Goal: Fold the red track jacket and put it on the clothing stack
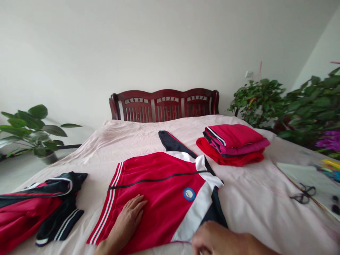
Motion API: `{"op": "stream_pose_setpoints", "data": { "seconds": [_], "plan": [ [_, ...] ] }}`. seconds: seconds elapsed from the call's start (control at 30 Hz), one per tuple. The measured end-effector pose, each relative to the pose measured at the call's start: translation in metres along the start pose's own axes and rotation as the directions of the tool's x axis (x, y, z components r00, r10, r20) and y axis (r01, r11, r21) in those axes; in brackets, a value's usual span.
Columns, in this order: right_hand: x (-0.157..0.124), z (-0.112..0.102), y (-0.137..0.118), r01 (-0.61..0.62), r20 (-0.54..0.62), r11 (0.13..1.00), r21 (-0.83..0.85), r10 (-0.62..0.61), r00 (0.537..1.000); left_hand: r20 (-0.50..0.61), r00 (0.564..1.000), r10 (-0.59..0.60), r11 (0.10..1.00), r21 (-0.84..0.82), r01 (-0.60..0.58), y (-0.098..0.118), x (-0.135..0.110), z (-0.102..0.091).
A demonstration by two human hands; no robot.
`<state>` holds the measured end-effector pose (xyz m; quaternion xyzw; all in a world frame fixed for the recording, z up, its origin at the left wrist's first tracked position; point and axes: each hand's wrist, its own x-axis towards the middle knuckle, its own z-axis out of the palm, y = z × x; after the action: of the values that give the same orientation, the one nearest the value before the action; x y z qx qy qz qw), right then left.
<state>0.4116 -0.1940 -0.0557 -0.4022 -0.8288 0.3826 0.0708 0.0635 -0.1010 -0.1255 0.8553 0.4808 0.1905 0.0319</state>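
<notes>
Indoors, red jacket (pixel 162 184) on pink bed (pixel 255 198), wooden headboard (pixel 164 105), plants (pixel 259 101), white wall (pixel 132 46)

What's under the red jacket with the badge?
Pink bedsheet shows round the red jacket; directly beneath is hidden. On it the left hand lies flat, right hand at its edge.

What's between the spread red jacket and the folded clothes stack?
Only bare pink bedsheet separates the spread red jacket from the folded clothes stack; the head view shows it.
</notes>
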Motion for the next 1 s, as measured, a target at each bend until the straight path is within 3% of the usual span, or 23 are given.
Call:
{"op": "stream_pose_setpoints", "data": {
  "seconds": [0.03, 0.07, 0.1, 0.17, 0.2, 0.23, 0.27, 0.37, 0.4, 0.47, 0.53, 0.6, 0.77, 1.0],
  "plan": [
    [0.002, -0.019, 0.000, -0.034, -0.112, 0.991, 0.131, 0.049, 0.992, -0.002, 1.000, 0.003, 1.000, 0.003, -0.003, 0.000, 0.000, 0.000],
    [0.004, -0.039, 0.003, -0.047, -0.267, 0.963, 0.264, 0.120, 0.956, -0.003, 1.000, 0.005, 1.000, 0.005, -0.005, 0.001, 0.000, 0.000],
    [0.006, -0.056, 0.010, -0.033, -0.431, 0.923, 0.382, 0.209, 0.878, -0.002, 1.000, 0.006, 1.000, 0.007, -0.006, 0.001, 0.001, -0.001],
    [0.006, -0.080, 0.034, 0.020, -0.667, 0.848, 0.529, 0.401, 0.628, -0.001, 1.000, 0.006, 1.000, 0.008, -0.006, 0.003, 0.002, -0.002],
    [0.006, -0.085, 0.050, 0.025, -0.721, 0.827, 0.561, 0.474, 0.506, -0.001, 1.000, 0.005, 1.000, 0.008, -0.005, 0.004, 0.002, -0.004],
    [0.005, -0.087, 0.068, 0.003, -0.745, 0.821, 0.570, 0.516, 0.424, -0.002, 1.000, 0.002, 1.000, 0.008, -0.002, 0.005, 0.001, -0.005],
    [0.004, -0.086, 0.087, -0.040, -0.749, 0.828, 0.559, 0.525, 0.403, -0.003, 1.000, -0.002, 1.000, 0.007, 0.002, 0.005, 0.000, -0.006],
    [-0.003, -0.078, 0.134, -0.156, -0.735, 0.868, 0.471, 0.483, 0.476, 0.002, 1.000, -0.013, 1.000, -0.002, 0.013, 0.004, -0.007, -0.010],
    [-0.006, -0.077, 0.145, -0.195, -0.738, 0.875, 0.442, 0.479, 0.475, 0.007, 1.000, -0.013, 1.000, -0.008, 0.013, 0.002, -0.011, -0.011],
    [-0.012, -0.079, 0.162, -0.318, -0.768, 0.869, 0.379, 0.487, 0.415, 0.018, 1.000, -0.014, 1.000, -0.027, 0.014, -0.003, -0.019, -0.015],
    [-0.014, -0.086, 0.171, -0.476, -0.808, 0.820, 0.318, 0.497, 0.316, 0.008, 0.999, -0.039, 0.999, -0.037, 0.039, -0.013, -0.026, -0.019],
    [-0.009, -0.091, 0.176, -0.590, -0.816, 0.758, 0.277, 0.510, 0.271, -0.033, 0.994, -0.101, 0.995, -0.017, 0.101, -0.024, -0.030, -0.022],
    [0.013, -0.094, 0.171, -0.746, -0.702, 0.651, 0.141, 0.597, 0.388, -0.099, 0.939, -0.329, 0.925, 0.167, 0.341, -0.048, -0.031, -0.020],
    [0.010, -0.097, 0.160, -0.796, -0.742, 0.603, 0.058, 0.559, 0.369, -0.043, 0.936, -0.348, 0.897, 0.275, 0.346, -0.047, -0.035, -0.017]
  ]
}}
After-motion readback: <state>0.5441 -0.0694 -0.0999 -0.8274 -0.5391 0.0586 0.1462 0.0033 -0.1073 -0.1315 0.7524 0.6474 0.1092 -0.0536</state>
